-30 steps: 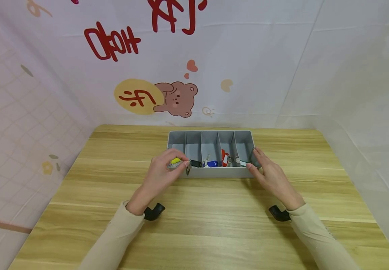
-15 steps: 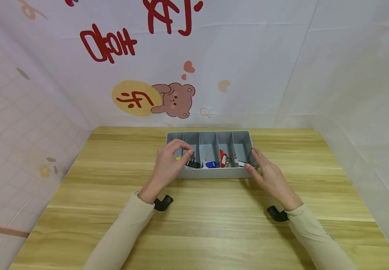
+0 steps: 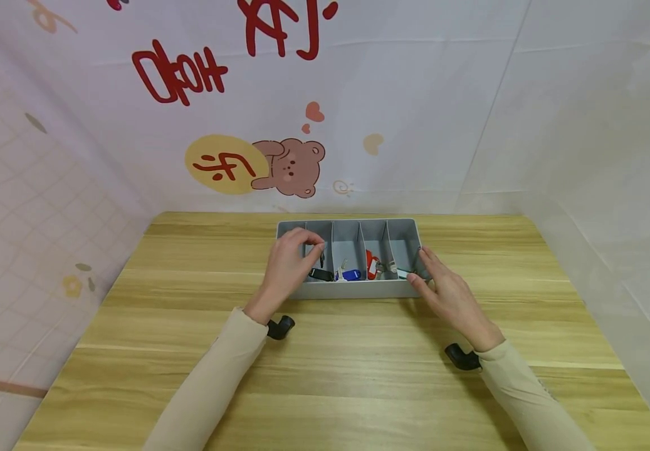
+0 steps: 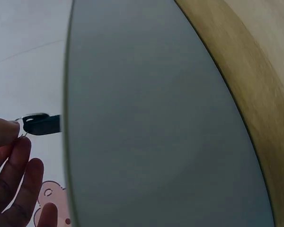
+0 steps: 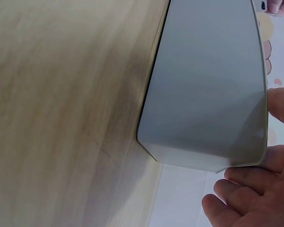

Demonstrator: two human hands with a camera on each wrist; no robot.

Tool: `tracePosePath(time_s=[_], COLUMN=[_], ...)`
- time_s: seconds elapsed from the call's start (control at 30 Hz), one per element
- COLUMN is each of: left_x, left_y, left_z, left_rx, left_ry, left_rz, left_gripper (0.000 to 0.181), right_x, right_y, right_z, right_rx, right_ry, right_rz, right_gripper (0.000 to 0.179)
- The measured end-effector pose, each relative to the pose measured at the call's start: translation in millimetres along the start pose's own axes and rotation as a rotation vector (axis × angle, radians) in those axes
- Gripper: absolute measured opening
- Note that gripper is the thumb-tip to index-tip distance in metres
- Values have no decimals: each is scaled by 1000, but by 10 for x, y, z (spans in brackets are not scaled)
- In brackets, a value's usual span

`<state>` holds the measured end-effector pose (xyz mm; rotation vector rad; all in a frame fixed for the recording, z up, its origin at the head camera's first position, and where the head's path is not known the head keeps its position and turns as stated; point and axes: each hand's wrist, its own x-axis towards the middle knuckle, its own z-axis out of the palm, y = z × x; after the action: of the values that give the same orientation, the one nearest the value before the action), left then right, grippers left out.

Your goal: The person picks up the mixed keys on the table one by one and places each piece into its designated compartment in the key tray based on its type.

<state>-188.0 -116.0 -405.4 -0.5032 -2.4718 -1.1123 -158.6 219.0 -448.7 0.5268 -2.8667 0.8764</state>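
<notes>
A grey box [image 3: 358, 289] with several side-by-side compartments stands near the back of the table. My left hand [image 3: 289, 263] is over its left end, thumb and forefinger pinching a thin ring. From the ring hangs a dark key tag [image 4: 42, 125], its lower end hidden behind the box wall in the left wrist view. Below, a black key tag [image 3: 321, 274] lies in the second compartment. Farther right lie a blue key tag [image 3: 351, 275] with keys, a red key tag [image 3: 371, 265] and a pale key tag [image 3: 403, 274]. My right hand [image 3: 451, 297] holds the box's right front corner.
The wooden table [image 3: 347, 376] extends in front of the box and to both sides. Behind it rises a white printed backdrop [image 3: 415, 125] with a cartoon bear. A black curved piece is at each wrist, below the sleeves.
My left hand has moved right and away from me, from the first compartment to over the second, with the dark tag still pinched. My right hand stays at the corner.
</notes>
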Motion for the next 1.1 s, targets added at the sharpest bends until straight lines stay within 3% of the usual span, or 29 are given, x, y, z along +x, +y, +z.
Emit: tracePosePath(time_s=[0.47, 0.73, 0.93, 1.1], left_x=[137, 168, 155, 25], left_y=[-151, -202, -203, -186], left_z=[130, 172, 146, 46], left_rx=[243, 334, 331, 256], left_ry=[-99, -109, -139, -142], left_rz=[-73, -44, -47, -32], left_gripper=[6, 5, 16, 31], right_x=[4, 20, 41, 32], right_y=[4, -3, 2, 11], right_z=[1, -8, -1, -1], right_rx=[-3, 1, 6, 17], right_ry=[10, 5, 0, 1], right_rz=[-5, -3, -6, -3], right_gripper=[71, 72, 72, 71])
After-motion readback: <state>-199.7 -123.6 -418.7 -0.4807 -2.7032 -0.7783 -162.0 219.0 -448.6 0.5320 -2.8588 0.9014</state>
